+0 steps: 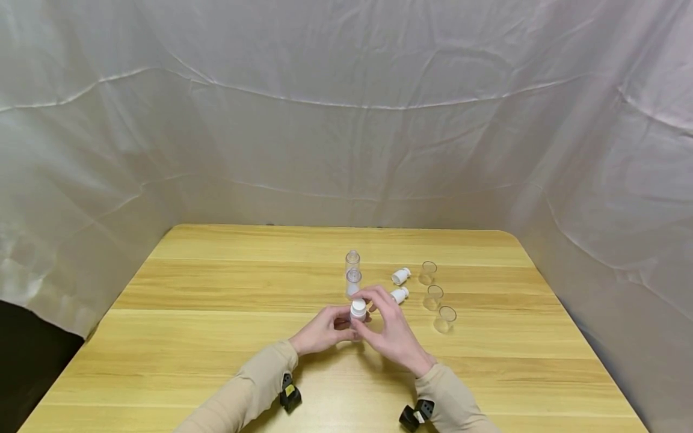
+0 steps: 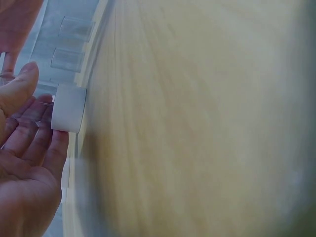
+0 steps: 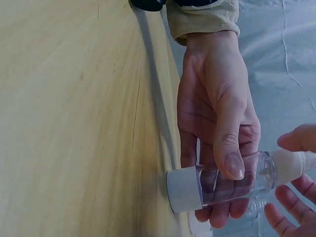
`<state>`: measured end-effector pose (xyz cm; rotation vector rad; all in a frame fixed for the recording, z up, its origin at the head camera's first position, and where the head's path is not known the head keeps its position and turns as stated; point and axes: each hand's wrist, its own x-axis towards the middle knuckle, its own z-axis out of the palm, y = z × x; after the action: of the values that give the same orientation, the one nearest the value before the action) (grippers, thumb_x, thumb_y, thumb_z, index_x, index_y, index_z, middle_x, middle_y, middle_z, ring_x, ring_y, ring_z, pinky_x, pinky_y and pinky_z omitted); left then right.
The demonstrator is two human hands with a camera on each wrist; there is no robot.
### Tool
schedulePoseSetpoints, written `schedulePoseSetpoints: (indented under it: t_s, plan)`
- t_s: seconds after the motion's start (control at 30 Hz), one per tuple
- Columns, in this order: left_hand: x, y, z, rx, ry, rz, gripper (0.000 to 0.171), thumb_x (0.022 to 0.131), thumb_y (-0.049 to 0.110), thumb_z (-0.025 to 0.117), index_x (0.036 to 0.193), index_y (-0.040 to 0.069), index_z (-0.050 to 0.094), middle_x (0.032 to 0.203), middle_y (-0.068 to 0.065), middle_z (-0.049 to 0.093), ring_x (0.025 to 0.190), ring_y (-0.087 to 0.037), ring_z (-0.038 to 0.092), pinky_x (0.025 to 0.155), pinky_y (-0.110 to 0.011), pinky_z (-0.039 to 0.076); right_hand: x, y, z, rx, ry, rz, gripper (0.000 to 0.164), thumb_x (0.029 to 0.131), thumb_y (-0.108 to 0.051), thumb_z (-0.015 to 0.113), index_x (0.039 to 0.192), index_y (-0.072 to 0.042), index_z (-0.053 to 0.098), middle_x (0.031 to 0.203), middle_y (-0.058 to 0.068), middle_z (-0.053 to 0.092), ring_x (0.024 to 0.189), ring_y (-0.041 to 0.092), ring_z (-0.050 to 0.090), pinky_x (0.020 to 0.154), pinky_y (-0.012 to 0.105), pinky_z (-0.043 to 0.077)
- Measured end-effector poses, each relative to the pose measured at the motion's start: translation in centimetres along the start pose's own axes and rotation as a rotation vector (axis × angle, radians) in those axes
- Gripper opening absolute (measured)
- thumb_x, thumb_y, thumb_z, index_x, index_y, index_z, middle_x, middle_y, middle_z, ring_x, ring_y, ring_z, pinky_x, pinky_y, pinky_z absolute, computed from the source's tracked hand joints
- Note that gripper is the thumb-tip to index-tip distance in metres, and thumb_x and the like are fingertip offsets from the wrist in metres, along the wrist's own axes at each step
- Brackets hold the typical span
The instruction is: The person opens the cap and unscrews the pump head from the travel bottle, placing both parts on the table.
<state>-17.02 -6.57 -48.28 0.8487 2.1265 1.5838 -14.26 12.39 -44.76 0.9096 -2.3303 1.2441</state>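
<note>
My left hand (image 1: 325, 329) grips the clear body of a small bottle, thumb on one side and fingers on the other. In the right wrist view this bottle (image 3: 183, 189) shows its white base near the tabletop and its transparent wall. A white pump top (image 3: 289, 165) sits at the bottle's upper end. My right hand (image 1: 392, 334) curls its thumb and fingers around that pump top from the right. How far the top is seated cannot be told.
Two clear bottles (image 1: 354, 282) stand beyond my hands. Two white pump tops (image 1: 401, 276) lie to their right, one partly behind my right hand. Three clear caps (image 1: 445, 319) form a row farther right on the wooden table (image 1: 216, 288). Grey cloth (image 1: 346, 150) surrounds the table.
</note>
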Motion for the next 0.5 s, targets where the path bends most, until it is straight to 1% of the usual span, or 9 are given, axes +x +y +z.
schedulePoseSetpoints:
  t_s: [0.13, 0.23, 0.37, 0.43, 0.5]
  plan:
    - [0.05, 0.13, 0.01, 0.0, 0.003, -0.021, 0.043, 0.093, 0.011, 0.069, 0.134, 0.001, 0.06, 0.135, -0.017, 0.065, 0.128, -0.034, 0.061, 0.115, -0.039, 0.048, 0.0, 0.01, 0.0, 0.006, 0.013, 0.009, 0.041, 0.083, -0.006, 0.079, 0.121, -0.003, 0.063, 0.116, 0.006, 0.064, 0.099, 0.016, 0.061, 0.085, 0.034, 0.058]
    - [0.08, 0.23, 0.05, 0.013, 0.006, -0.029, 0.043, 0.093, 0.014, 0.07, 0.134, 0.003, 0.06, 0.136, -0.015, 0.065, 0.129, -0.032, 0.061, 0.116, -0.043, 0.046, 0.01, -0.02, -0.03, 0.004, 0.01, 0.019, 0.041, 0.083, -0.006, 0.079, 0.121, -0.004, 0.063, 0.116, 0.005, 0.065, 0.097, 0.014, 0.06, 0.082, 0.034, 0.058]
    - [0.09, 0.25, 0.08, 0.014, 0.007, -0.021, 0.043, 0.094, 0.013, 0.069, 0.134, 0.002, 0.06, 0.136, -0.015, 0.065, 0.13, -0.033, 0.06, 0.117, -0.046, 0.045, 0.02, -0.08, -0.02, -0.009, -0.003, 0.02, 0.038, 0.085, -0.006, 0.077, 0.121, -0.007, 0.064, 0.117, 0.005, 0.066, 0.102, 0.016, 0.062, 0.086, 0.034, 0.058]
    - [0.07, 0.21, 0.06, 0.006, 0.006, -0.017, 0.042, 0.094, 0.012, 0.069, 0.133, 0.002, 0.06, 0.135, -0.016, 0.066, 0.129, -0.033, 0.06, 0.116, -0.046, 0.046, -0.01, -0.11, -0.03, -0.012, -0.013, 0.02, 0.039, 0.084, -0.005, 0.076, 0.121, -0.01, 0.064, 0.119, 0.005, 0.066, 0.106, 0.017, 0.062, 0.09, 0.035, 0.057]
    - [0.02, 0.2, 0.04, 0.003, 0.005, -0.016, 0.042, 0.093, 0.011, 0.069, 0.133, 0.002, 0.06, 0.135, -0.016, 0.066, 0.129, -0.034, 0.061, 0.116, -0.044, 0.047, -0.04, -0.17, -0.04, -0.005, -0.02, 0.028, 0.041, 0.084, -0.005, 0.076, 0.122, -0.009, 0.064, 0.121, 0.004, 0.065, 0.109, 0.018, 0.061, 0.093, 0.038, 0.057]
